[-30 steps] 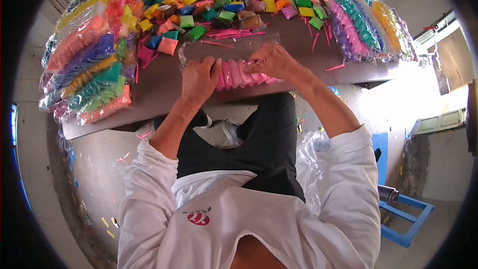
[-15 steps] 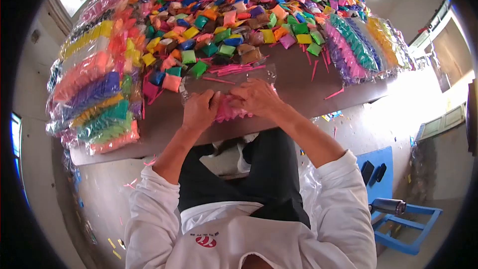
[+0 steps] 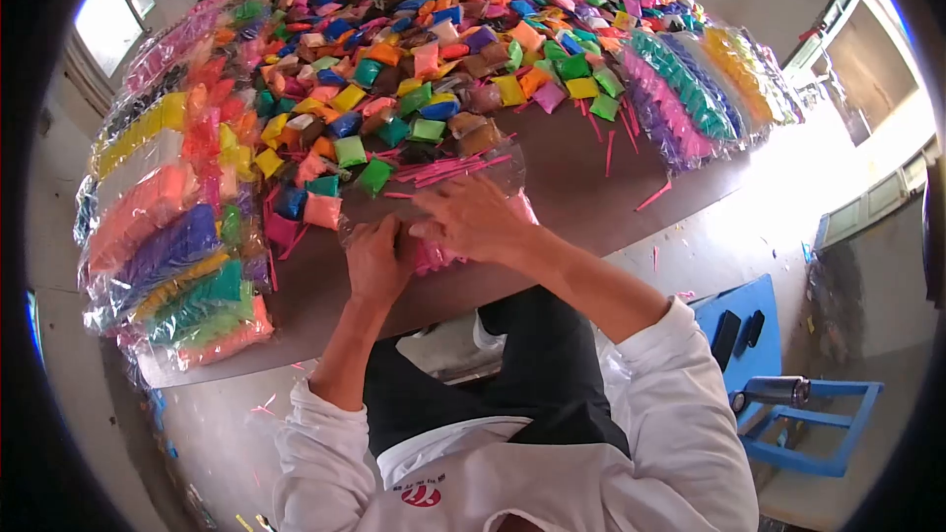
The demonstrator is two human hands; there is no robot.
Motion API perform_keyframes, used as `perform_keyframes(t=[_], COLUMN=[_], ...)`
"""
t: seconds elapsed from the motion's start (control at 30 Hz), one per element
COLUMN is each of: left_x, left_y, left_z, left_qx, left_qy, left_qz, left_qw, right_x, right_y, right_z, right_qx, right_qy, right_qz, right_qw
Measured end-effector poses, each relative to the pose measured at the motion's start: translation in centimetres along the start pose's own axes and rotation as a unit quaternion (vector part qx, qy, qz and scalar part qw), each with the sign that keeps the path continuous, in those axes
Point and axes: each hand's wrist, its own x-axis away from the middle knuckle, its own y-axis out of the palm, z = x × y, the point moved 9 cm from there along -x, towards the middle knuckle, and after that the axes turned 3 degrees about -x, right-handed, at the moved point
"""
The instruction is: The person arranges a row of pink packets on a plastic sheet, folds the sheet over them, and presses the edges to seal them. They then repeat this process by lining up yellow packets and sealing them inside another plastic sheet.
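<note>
A clear plastic bag (image 3: 506, 170) with pink packets (image 3: 434, 258) inside lies at the table's near edge, under both my hands. My left hand (image 3: 377, 262) is closed, its fingers and thumb pressed together on the bag's left part. My right hand (image 3: 475, 221) reaches across the bag from the right, fingers bent and closed on its film close to the left hand. What the fingertips grip is partly hidden. Just beyond the bag lie several thin pink strips (image 3: 443, 169). A green packet (image 3: 374, 177) and a peach packet (image 3: 322, 210) lie to the left of them.
A large heap of small coloured packets (image 3: 424, 59) covers the back of the brown table (image 3: 581, 192). Filled clear bags are stacked at left (image 3: 177, 236) and at right (image 3: 680, 94). A blue stool (image 3: 739, 335) with dark objects and a flask (image 3: 778, 391) is at lower right.
My view has shifted, so table and bags appear lower and further left. My right hand has moved leftward over the bag, nearer my left hand, which stays on the bag.
</note>
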Motion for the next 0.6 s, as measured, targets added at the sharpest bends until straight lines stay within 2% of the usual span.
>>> perform_keyframes(t=[0.03, 0.17, 0.33, 0.43, 0.53, 0.6], left_x=[-0.1, -0.2, 0.1, 0.3, 0.5, 0.4], left_y=[-0.2, -0.3, -0.4, -0.5, -0.7, -0.7], left_z=[0.2, 0.3, 0.1, 0.2, 0.3, 0.1], left_qx=[-0.001, -0.043, -0.007, -0.021, -0.012, 0.012], left_qy=[0.003, -0.010, -0.005, -0.008, -0.001, 0.011], left_qz=[-0.006, -0.006, 0.016, 0.014, 0.029, 0.038], left_qw=[1.000, 0.999, 1.000, 1.000, 0.999, 0.999], right_x=[-0.2, -0.1, 0.0, 0.2, 0.0, -0.3], right_y=[0.9, 2.3, 1.9, 1.8, 1.5, 1.0], right_z=[-0.2, 0.7, 0.3, 0.3, 0.4, 1.8], right_qx=[-0.011, -0.065, -0.061, -0.046, -0.096, -0.091], right_qy=[-0.003, -0.003, -0.032, -0.012, 0.015, 0.022], right_qz=[-0.043, -0.023, 0.000, 0.011, -0.007, 0.020], right_qw=[0.999, 0.998, 0.998, 0.999, 0.995, 0.995])
